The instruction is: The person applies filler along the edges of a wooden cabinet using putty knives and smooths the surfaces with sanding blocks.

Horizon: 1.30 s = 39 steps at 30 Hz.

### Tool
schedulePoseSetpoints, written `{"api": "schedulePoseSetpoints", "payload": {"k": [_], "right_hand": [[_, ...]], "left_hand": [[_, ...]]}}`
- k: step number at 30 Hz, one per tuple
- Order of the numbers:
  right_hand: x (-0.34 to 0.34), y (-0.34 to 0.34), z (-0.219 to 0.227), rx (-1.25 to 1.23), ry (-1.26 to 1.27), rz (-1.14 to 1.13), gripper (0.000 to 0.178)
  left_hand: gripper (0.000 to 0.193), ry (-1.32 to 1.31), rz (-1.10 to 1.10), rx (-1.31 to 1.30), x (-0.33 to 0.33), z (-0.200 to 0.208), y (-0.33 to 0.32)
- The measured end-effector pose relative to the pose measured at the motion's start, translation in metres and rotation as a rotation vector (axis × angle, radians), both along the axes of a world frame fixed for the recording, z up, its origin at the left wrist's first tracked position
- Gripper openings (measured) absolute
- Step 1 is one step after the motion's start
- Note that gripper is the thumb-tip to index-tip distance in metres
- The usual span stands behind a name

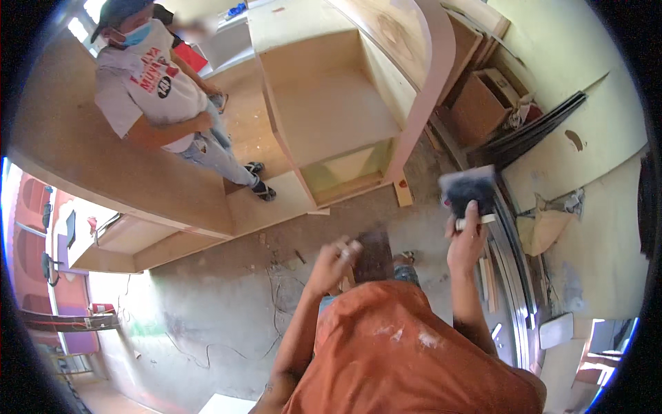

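Note:
My right hand (467, 241) is raised at the right, with its thumb and fingers closed on a dark rectangular block (476, 190). The block has a greyish far edge and a pale strip near my fingers; motion blurs it, and its exact kind does not show. In front of my body, my left hand (334, 263) has curled fingers, somewhat smeared. Close beside those fingertips is a dark brown flat rectangle (374, 257), also blurred; I cannot tell whether the hand grips it. An orange shirt with whitish smears covers my torso.
A large wooden cabinet frame (331, 117) with open compartments stands ahead. A masked person (162, 90) stands on the left part of the woodwork. A cardboard box (483, 103), dark strips (534, 131) and long metal profiles (510, 276) lie at the right. Thin cables (276, 297) trail over the floor.

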State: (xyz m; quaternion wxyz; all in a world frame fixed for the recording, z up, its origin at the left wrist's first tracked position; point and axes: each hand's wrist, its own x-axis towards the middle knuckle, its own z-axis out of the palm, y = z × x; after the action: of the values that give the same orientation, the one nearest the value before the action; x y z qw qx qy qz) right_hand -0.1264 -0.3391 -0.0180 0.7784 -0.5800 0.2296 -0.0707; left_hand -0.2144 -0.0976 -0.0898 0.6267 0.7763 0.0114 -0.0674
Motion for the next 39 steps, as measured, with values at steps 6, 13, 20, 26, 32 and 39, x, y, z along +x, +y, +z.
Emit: {"api": "schedulePoseSetpoints", "payload": {"k": [6, 13, 20, 26, 32, 39], "right_hand": [[-0.016, -0.006, -0.053, -1.221, -0.267, 1.126, 0.027], [-0.007, -0.051, -0.089, -0.518, 0.304, 0.834, 0.032], [0.036, -0.096, -0.103, 0.753, 0.12, 0.628, 0.032], [0.038, -0.118, -0.035, 0.196, -0.194, 1.35, 0.025], [0.063, -0.133, -0.014, 0.295, 0.056, 0.585, 0.023], [0.104, -0.171, 0.006, -0.138, -0.031, 0.527, 0.025]], "left_hand": [[0.021, 0.172, 0.647, -0.906, 0.032, 0.027, -0.062], [0.024, 0.239, 0.583, -0.69, 0.034, 0.023, -0.092], [0.031, 0.558, -0.549, -2.077, 0.067, -0.033, -0.147], [0.024, 0.424, 0.697, -1.283, 0.081, 0.006, -0.19], [0.022, -0.23, 1.117, -0.574, 0.077, 0.024, -0.22], [0.028, -0.388, -0.176, 0.556, 0.068, 0.022, -0.223]]}}
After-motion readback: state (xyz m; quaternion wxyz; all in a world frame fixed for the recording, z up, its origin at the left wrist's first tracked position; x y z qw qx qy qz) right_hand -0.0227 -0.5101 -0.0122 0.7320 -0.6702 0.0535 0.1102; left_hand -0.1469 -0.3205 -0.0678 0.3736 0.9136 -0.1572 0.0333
